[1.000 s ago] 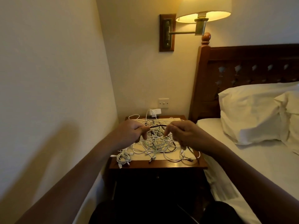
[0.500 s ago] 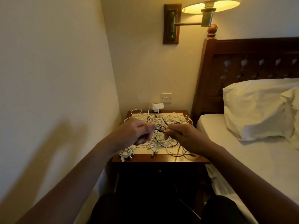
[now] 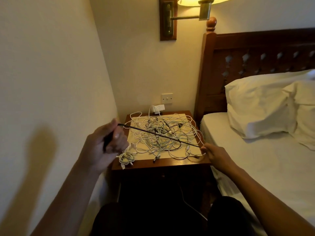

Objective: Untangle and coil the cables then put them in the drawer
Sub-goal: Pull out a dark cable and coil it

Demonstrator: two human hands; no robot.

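**Over the nightstand, a black cable is held taut**

Above the tangle, the cable is stretched straight between both hands, probably so that it can be lifted clear of the white loops and its free length judged. It is gripped in the curled fingers of the left hand at the near left. At the near right it is pinched by the fingertips of the right hand. One small coil is set apart at the near left corner, seemingly finished. The drawer below is lost in shadow, so its state cannot be told.
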